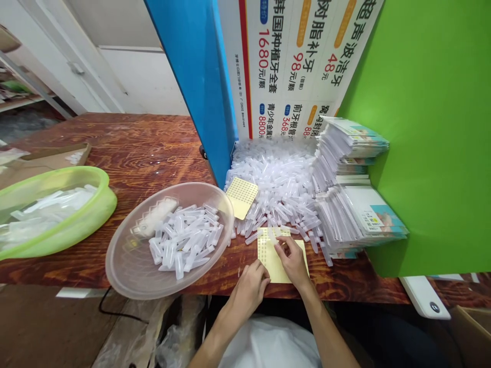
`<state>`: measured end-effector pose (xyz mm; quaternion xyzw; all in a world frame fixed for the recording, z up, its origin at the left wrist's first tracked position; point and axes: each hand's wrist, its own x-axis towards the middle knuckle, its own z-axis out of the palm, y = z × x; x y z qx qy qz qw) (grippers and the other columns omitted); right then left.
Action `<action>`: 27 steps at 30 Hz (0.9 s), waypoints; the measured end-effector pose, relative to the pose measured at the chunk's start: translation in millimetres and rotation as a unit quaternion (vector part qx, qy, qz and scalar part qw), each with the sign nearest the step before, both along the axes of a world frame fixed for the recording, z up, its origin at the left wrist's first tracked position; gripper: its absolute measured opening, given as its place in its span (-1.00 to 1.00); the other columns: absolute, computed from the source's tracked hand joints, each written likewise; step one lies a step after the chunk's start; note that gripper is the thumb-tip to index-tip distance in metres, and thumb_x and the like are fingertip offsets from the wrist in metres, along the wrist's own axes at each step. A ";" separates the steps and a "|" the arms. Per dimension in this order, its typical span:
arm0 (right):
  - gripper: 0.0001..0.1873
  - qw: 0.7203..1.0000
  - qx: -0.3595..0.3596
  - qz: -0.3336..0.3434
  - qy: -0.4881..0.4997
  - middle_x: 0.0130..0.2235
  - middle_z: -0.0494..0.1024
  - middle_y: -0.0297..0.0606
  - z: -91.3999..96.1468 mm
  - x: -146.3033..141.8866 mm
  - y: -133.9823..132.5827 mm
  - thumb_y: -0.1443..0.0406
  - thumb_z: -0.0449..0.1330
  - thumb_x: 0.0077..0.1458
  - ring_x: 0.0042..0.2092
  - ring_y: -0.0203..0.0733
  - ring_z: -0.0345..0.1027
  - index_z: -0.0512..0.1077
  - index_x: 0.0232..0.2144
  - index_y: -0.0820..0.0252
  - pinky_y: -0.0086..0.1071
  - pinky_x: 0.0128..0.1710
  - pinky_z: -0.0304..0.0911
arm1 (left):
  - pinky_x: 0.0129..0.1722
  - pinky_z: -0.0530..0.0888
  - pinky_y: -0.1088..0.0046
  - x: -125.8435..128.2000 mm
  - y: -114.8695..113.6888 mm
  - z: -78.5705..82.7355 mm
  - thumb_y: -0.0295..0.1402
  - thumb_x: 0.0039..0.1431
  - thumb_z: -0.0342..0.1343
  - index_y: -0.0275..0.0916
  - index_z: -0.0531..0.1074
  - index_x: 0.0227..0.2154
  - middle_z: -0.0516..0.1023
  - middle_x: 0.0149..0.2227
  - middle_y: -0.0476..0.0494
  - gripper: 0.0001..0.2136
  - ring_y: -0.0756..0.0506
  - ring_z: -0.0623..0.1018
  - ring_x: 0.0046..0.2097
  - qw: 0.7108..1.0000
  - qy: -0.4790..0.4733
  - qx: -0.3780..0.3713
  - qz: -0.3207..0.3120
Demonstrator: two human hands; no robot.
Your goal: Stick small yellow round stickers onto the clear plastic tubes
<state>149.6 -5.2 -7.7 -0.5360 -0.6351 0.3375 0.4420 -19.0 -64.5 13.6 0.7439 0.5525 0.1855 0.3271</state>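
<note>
A pale yellow sheet of small round stickers (284, 265) lies at the table's front edge, printed with rows of small marks on its upper left part. My right hand (292, 258) is over this sheet, its thumb and forefinger pinched at the end of a translucent plastic tube (272, 234). Curled at the sheet's left edge is my left hand (251, 283); its fingertips are partly hidden, so what they hold cannot be made out. Behind both hands spreads a heap of similar tubes (276, 174), with a second sticker sheet (241, 197) on its left side.
A translucent basin (126, 266) with tubes and a white bundle stands left of my hands. Further left is a green basin (109, 204) of white pieces. Stacked printed cards (345, 212) stand at right, against a green panel (433, 128). A blue panel (192, 66) rises behind.
</note>
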 end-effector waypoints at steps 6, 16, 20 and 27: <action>-0.75 0.995 0.077 0.040 -0.054 -0.16 0.44 -0.17 0.2 1.1 -3.5 0.31 -0.01 0.34 -0.14 -0.10 0.38 0.37 0.01 0.14 -0.28 -0.13 0.34 | -0.16 0.36 0.31 -6.4 -0.4 12.7 -0.55 0.25 -0.05 -0.20 0.34 -0.36 0.48 -0.23 -0.12 -0.85 -0.14 0.47 -0.21 0.999 -0.034 -0.011 -0.010; -0.75 0.981 0.123 0.139 -0.059 -0.10 0.41 -0.13 5.7 -2.0 -5.6 0.44 0.00 0.30 -0.05 -0.06 0.38 0.37 -0.05 0.12 -0.23 -0.07 0.36 | -0.20 0.42 0.41 -16.1 22.3 23.6 -0.15 0.22 0.09 -0.22 0.40 -0.38 0.46 -0.34 -0.05 -0.77 -0.09 0.47 -0.26 0.936 -0.304 -0.069 0.161; -0.72 0.979 0.128 0.148 -0.060 -0.10 0.43 -0.13 5.8 -2.4 -5.7 0.47 0.02 0.29 -0.05 -0.06 0.38 0.39 -0.04 0.11 -0.21 -0.06 0.36 | -0.19 0.41 0.39 -3.8 32.8 25.4 -0.09 0.15 0.14 -0.23 0.42 -0.39 0.47 -0.35 -0.07 -0.73 -0.11 0.47 -0.26 0.919 -0.347 -0.071 0.173; -0.69 0.979 0.129 0.143 -0.067 -0.11 0.42 -0.13 4.8 -1.9 -6.0 0.50 0.05 0.25 -0.04 -0.05 0.37 0.39 -0.04 0.13 -0.17 -0.05 0.37 | -0.19 0.41 0.37 0.5 38.1 17.7 -0.12 0.15 0.15 -0.24 0.45 -0.40 0.50 -0.34 -0.10 -0.75 -0.12 0.49 -0.26 0.925 -0.334 -0.058 0.173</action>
